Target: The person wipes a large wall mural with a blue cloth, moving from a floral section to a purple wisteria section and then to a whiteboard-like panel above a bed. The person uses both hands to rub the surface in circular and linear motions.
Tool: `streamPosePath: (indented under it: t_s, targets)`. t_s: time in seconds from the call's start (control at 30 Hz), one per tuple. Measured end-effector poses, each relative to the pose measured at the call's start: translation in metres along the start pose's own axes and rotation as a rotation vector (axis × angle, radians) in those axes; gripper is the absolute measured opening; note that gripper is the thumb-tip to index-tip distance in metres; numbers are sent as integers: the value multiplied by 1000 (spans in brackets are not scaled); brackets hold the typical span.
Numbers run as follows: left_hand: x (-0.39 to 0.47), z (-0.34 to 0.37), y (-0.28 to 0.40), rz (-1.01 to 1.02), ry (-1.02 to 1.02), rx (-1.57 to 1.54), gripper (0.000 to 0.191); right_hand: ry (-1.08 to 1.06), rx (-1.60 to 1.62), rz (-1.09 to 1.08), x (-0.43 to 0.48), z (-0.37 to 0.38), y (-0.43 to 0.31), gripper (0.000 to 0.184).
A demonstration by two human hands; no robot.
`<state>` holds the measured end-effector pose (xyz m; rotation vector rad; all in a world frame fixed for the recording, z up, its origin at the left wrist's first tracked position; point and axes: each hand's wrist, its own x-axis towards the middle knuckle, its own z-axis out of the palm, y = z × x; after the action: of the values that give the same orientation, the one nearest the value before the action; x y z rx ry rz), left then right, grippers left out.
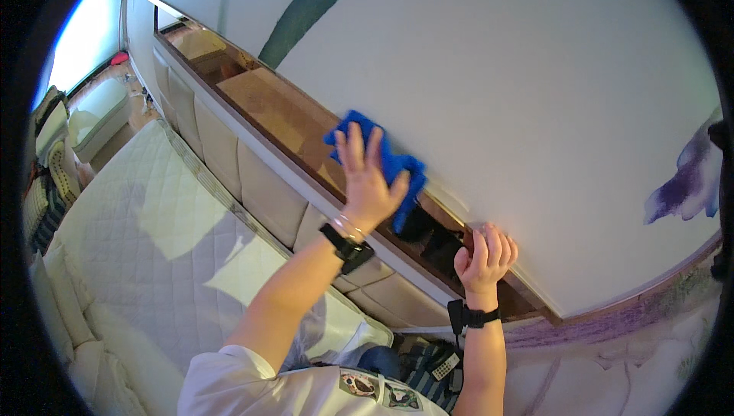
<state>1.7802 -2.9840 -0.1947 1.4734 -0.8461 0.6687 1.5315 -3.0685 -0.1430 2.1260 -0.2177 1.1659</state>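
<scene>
My left hand [367, 181] presses a blue cloth [395, 166] with spread fingers against a glossy brown ledge [275, 103]. The cloth is bunched and partly hidden under the palm. One end of it hangs toward a dark reflection on the ledge. To the right, my right hand [487, 258] rests with bent fingers at the gold-coloured lower trim of a large white wall panel [516, 100]. Nothing shows in that hand; its fingertips touch the panel near its edge. Both wrists wear black bands, and the left one also has a bracelet.
Below the ledge runs a beige padded headboard [269, 198]. A bed with a white quilted cover [143, 232] lies beside it. A remote control [445, 366] lies on striped fabric near my body. A white upholstered bench [100, 118] stands at the far left by the bright window [86, 32].
</scene>
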Motion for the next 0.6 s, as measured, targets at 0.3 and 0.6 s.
streamPosePath:
  t_s: [0.3,0.6]
  targets:
    - [71,-35,-93,-73,190,244,63,-28,13,-28,5,-3,-2,34]
    - [-13,10,61,-121,22,-7,93,7,139,-8,8,-6,-4,34]
